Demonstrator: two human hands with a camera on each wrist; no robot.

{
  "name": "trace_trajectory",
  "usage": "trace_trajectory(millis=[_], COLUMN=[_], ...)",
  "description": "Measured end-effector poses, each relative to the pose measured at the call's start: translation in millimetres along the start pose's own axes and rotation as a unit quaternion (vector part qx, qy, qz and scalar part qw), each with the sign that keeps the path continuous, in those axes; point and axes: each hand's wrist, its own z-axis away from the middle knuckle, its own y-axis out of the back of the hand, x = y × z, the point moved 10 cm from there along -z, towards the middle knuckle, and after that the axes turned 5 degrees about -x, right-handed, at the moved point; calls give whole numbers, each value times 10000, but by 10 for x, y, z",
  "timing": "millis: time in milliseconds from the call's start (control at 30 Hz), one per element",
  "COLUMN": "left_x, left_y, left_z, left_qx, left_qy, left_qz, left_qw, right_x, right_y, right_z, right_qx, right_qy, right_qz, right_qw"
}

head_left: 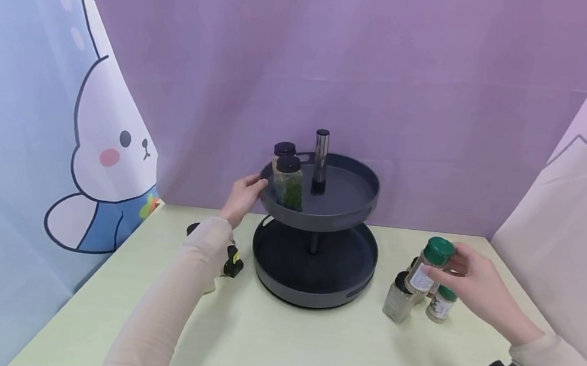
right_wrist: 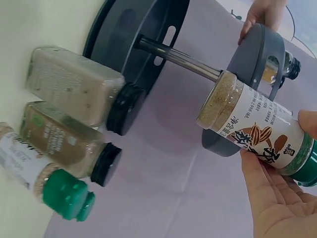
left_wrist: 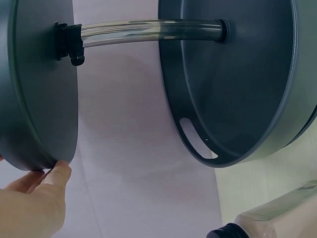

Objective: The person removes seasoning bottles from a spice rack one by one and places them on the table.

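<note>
My left hand (head_left: 244, 198) holds the left rim of the upper tray (head_left: 348, 183) of a dark two-tier turntable, fingertips right at its edge in the left wrist view. Two black-lidded spice jars, one with green contents (head_left: 289, 185), stand at that tray's left side. My right hand (head_left: 477, 285) grips a green-capped spice jar (right_wrist: 252, 126) with a white label and tan powder in it. It is raised above the other jars at the right. The lower tray (head_left: 309, 281) holds nothing.
At the right stand several more jars: a black-lidded one with pale contents (right_wrist: 74, 84), a black-lidded one with brown contents (right_wrist: 62, 139) and a green-capped one (head_left: 441, 305). Another black-lidded jar (left_wrist: 277, 218) is partly hidden behind the left forearm. A purple curtain (head_left: 444, 103) hangs behind the table.
</note>
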Motion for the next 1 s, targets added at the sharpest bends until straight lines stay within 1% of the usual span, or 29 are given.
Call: trace_trajectory(millis=[233,433,667,733,900,1000], left_x=[-16,-16,176,176,32,-22], left_y=[11,-3,-65,-64,-25,-9], left_z=[-1,8,199,196,47,0], left_qx=[1,-103,-227,-219,-133,-81], left_qy=[-22,94,137,111,46,16], left_qz=[-42,57,-15,-3,25,-20], left_qw=[10000,9999,9996,9997,9999,10000], right_x=[156,348,637,698,810,864], right_y=[-33,-93,-235,-276,-357,-400], right_z=[77,154,256,276,296,298], right_qx=[43,53,3,-1,22,20], right_qy=[-53,-151,-386,-426,-527,-539], right_qz=[15,26,-102,-95,-75,-138], right_qw=[10000,9999,9992,9990,9986,9985])
